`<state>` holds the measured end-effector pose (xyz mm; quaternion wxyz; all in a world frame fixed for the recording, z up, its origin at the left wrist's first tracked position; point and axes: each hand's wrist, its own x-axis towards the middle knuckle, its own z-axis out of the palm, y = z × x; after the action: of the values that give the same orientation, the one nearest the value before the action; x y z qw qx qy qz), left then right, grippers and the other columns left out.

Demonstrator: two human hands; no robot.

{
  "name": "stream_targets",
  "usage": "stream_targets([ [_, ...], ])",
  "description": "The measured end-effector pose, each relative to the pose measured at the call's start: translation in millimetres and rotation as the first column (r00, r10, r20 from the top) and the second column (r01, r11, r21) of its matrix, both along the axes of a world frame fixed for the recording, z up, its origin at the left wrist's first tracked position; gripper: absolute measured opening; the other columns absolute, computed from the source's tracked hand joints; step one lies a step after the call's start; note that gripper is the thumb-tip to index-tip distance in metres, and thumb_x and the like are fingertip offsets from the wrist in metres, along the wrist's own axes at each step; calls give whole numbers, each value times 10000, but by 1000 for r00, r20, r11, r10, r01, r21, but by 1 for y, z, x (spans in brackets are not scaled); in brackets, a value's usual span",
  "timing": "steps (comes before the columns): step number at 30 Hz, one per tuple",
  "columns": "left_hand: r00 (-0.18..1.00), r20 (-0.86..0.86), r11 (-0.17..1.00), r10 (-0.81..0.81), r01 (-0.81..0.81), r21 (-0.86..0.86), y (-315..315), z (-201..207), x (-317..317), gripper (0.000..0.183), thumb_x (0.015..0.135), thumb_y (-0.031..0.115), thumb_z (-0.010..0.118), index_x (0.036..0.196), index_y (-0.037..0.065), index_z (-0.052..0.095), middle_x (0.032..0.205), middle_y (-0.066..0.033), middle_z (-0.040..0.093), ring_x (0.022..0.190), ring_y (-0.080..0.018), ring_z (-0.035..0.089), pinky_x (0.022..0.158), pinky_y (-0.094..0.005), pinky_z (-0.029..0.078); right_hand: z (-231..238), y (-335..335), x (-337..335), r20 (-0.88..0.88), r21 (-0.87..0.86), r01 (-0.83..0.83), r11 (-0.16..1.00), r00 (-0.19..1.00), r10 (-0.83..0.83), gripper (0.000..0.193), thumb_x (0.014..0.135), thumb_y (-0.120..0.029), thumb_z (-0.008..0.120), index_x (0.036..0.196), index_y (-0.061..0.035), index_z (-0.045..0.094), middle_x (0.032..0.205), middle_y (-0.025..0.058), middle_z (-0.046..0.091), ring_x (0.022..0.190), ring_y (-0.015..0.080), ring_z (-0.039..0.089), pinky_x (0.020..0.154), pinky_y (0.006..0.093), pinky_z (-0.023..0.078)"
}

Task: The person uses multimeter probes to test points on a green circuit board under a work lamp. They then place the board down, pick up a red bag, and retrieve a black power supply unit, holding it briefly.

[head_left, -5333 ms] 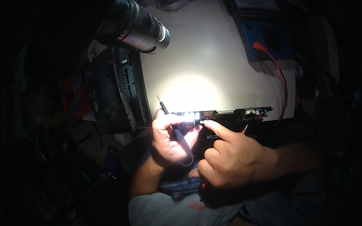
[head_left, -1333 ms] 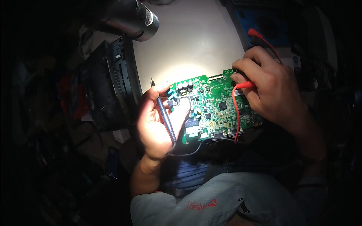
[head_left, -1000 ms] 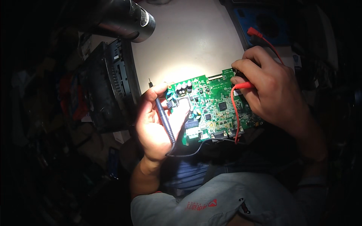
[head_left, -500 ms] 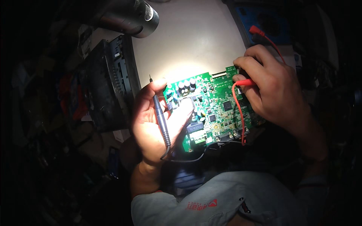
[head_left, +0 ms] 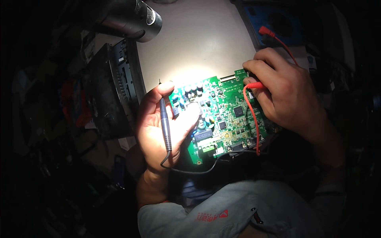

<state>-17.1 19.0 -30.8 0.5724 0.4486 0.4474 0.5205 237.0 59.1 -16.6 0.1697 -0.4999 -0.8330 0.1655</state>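
Observation:
A green circuit board (head_left: 228, 131) is held up between my two hands, its component side facing me under a bright light. My left hand (head_left: 158, 127) grips its left part, the thumb lying over the parts there. In the same hand a black test probe (head_left: 165, 123) stands between thumb and fingers, tip pointing away from me, its lead looping below the board. My right hand (head_left: 283, 87) is closed on the board's upper right corner. A red test probe (head_left: 256, 85) is also in that hand; its tip is hidden, and its red lead hangs across the board.
At the upper left a dark lamp head (head_left: 145, 25) reaches over the pale work surface (head_left: 198, 43). A black equipment casing (head_left: 123, 79) stands to the left. A red plug (head_left: 266, 31) on a lead lies near a blue item (head_left: 278, 20) at upper right.
The board has shifted slightly left and tilted a little, with both hands moving along with it. The black probe has swung somewhat more upright. Both grips stay the same.

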Motion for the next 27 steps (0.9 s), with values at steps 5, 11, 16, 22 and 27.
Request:
stream_targets([
  [5, 1000, 0, 1000, -15, 15, 17, 1, 0, -1, 548, 830, -154, 720, 1320, -22, 516, 1224, -146, 623, 1130, -226, 649, 961, -364, 555, 0, 0, 0, 7, 7, -6, 1000, 1000, 6, 315, 801, 20, 701, 1114, -6, 674, 1068, 125, 647, 840, 290, 704, 705, 368, 583],
  [11, 1000, -13, 1000, -10, 10, 17, 1, -2, -1, 540, 840, -167, 698, 1327, -28, 510, 1230, -150, 618, 1131, -227, 650, 973, -363, 552, -1, 0, 0, 5, 1, 1, 1000, 1000, -1, 310, 813, 15, 698, 1122, -3, 675, 1072, 128, 648, 850, 292, 705, 718, 365, 589],
  [16, 997, -45, 997, 64, -62, 53, 2, -9, 2, 527, 860, -167, 677, 1342, -39, 505, 1260, -171, 606, 1123, -238, 653, 971, -377, 560, -1, 0, -1, -1, 36, 14, 999, 1000, -14, 369, 821, -11, 710, 1187, 0, 669, 1120, 133, 641, 879, 297, 706, 742, 367, 594],
  [22, 877, -465, 988, 124, -65, 141, 13, -17, 2, 488, 912, -76, 686, 1364, -49, 505, 1242, -161, 616, 1094, -183, 644, 953, -318, 546, -1, -5, -3, 17, 91, 15, 996, 1000, -17, 400, 844, -73, 741, 1231, -6, 662, 1175, 132, 626, 897, 309, 703, 758, 384, 593],
  [27, 804, -570, 975, 169, -50, 218, 14, -9, 13, 485, 918, -14, 707, 1365, -73, 528, 1225, -180, 639, 1058, -187, 648, 965, -319, 521, -1, -7, 0, -12, 150, 12, 989, 1000, -10, 356, 872, -101, 747, 1206, -7, 670, 1190, 137, 621, 886, 306, 703, 744, 397, 589],
])
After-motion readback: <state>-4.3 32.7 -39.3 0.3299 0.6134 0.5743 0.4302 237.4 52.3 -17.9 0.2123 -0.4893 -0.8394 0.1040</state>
